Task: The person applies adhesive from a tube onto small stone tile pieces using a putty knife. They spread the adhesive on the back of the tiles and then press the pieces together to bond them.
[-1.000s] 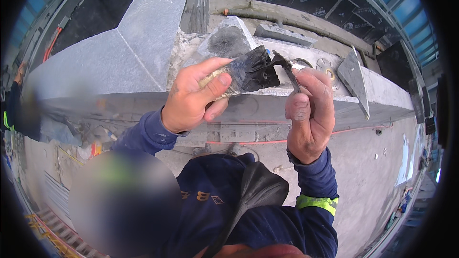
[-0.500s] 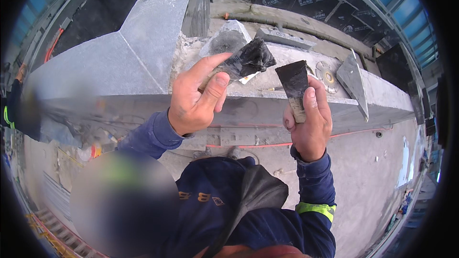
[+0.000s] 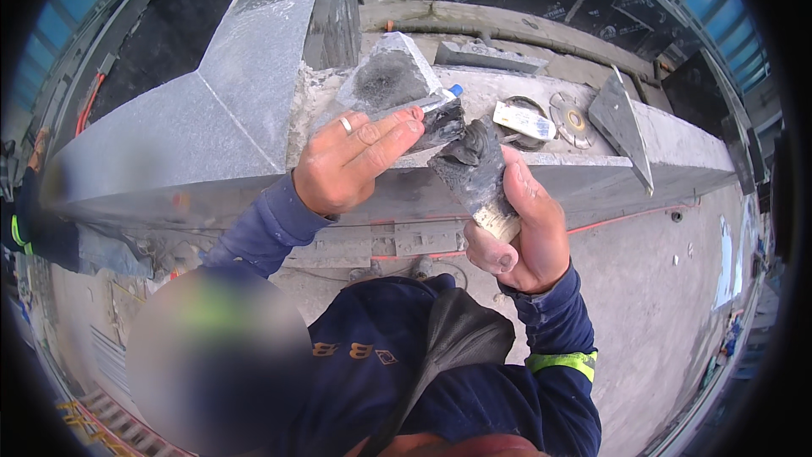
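Note:
Two flat putty knives smeared with thick black paste meet in front of me. My left hand (image 3: 359,161), with a ring on one finger, grips one putty knife (image 3: 441,125); its fingers lie over the top and the thumb is hidden. My right hand (image 3: 533,233) pinches the other putty knife (image 3: 474,173) between thumb and fingers. That blade has a pale lower part and a lump of black paste at its upper end. It tilts to the left, its paste end against or very close to the left knife; I cannot tell whether they touch.
Beyond my hands runs a stone ledge (image 3: 584,161) bearing a cutting disc (image 3: 573,121), a white labelled packet (image 3: 524,120), a blue-capped tube (image 3: 444,98), a rough stone piece (image 3: 387,76) and an upright pointed slab (image 3: 622,127). Another person's sleeve (image 3: 30,203) shows far left.
My two hands have come together. The right putty knife has swung left and shows its paste lump, and my left fingers have straightened over the left one.

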`<state>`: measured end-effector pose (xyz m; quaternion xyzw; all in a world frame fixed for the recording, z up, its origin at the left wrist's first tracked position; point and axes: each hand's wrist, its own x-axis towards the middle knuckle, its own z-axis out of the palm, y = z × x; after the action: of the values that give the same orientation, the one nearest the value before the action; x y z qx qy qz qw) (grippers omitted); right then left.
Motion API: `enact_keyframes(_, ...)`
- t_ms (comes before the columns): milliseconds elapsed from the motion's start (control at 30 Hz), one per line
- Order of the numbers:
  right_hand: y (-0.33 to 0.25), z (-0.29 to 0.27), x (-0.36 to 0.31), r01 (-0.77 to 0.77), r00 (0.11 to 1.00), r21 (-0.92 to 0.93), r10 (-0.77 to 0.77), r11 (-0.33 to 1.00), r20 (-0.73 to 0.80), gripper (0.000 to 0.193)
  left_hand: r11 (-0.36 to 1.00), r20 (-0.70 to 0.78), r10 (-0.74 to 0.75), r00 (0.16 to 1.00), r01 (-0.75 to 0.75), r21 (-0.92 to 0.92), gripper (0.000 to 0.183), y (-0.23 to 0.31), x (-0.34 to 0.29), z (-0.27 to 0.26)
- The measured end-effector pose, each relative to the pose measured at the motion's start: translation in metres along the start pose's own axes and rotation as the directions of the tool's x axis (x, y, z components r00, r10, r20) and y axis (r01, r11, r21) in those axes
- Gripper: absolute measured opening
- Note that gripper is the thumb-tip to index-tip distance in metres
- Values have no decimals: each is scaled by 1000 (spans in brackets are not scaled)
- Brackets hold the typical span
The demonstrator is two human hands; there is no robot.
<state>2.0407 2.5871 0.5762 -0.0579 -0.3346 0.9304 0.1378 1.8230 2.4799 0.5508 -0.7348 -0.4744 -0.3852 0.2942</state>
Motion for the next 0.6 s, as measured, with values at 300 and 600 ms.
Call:
enact_keyframes(300, -25, 2, -8, 506, 796, -727, -576, 465, 186, 39, 186, 434, -683, 588, 714, -675, 32, 21, 7, -20)
enact_keyframes(600, -17, -23, 19, 567, 571, -743, -480, -357, 666, 31, -547, 689, -478, 545, 429, -719, 43, 37, 15, -17)
